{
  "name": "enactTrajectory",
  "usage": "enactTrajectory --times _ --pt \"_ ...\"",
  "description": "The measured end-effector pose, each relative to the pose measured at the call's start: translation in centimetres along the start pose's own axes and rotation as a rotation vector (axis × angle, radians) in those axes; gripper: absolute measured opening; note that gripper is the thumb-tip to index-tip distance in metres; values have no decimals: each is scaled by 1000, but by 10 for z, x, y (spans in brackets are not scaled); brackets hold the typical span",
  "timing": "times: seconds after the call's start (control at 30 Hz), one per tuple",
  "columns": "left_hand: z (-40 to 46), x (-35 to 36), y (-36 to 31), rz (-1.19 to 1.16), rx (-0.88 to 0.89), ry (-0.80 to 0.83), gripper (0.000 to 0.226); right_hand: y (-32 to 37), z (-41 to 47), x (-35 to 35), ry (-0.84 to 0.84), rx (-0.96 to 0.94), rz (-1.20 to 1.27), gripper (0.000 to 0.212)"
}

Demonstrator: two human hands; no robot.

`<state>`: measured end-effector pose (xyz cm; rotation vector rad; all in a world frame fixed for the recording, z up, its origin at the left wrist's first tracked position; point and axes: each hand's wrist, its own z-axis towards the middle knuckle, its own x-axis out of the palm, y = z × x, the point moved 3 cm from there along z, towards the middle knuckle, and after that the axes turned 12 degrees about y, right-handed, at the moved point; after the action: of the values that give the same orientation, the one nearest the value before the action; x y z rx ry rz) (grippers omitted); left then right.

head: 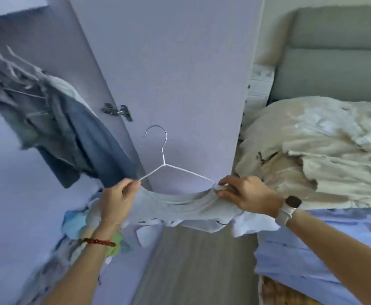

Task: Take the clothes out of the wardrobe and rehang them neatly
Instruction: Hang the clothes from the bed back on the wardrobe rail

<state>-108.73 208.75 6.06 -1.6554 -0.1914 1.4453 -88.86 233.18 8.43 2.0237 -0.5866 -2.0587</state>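
Before the open wardrobe door, a white wire hanger stood hook-up between both hands. Left hand at nine o'clock and right hand at three pinched the pale grey top onto its arms.

Right of the hands we are seeing a bed carrying rumpled cream bedding below a grey headboard. Grey floor is lying below and between them.
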Motion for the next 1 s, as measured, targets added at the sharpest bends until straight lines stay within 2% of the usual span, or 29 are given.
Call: enactTrajectory --times 0.1,0.2,0.3,0.37,0.47,0.6,0.67,0.83,1.0 --pt "11 -57 31 116 -74 -275 32 60 67 -2 -2 -91 102 21" --pt "16 -105 43 118 -114 -436 33 113 122 -1 -44 -159 155 18" --pt "15 -147 37 144 -28 -504 44 156 172 -3 -96 -208 170 19" --pt "14 -177 23 279 39 -602 49 180 206 -6 -129 -219 190 22" --pt "23 -219 -4 520 72 -745 42 211 256 -15 -146 -206 245 29" --pt "50 -266 -42 899 129 -863 44 250 319 -25 -173 -257 210 32" --pt "68 -286 -52 1039 68 -890 50 268 347 -32 -173 -275 191 33" --pt "98 -308 -34 1216 -116 -955 67 299 404 -44 -128 -277 166 35" --pt "108 -311 -19 1409 -120 -1084 64 304 438 -36 -71 -211 81 39"
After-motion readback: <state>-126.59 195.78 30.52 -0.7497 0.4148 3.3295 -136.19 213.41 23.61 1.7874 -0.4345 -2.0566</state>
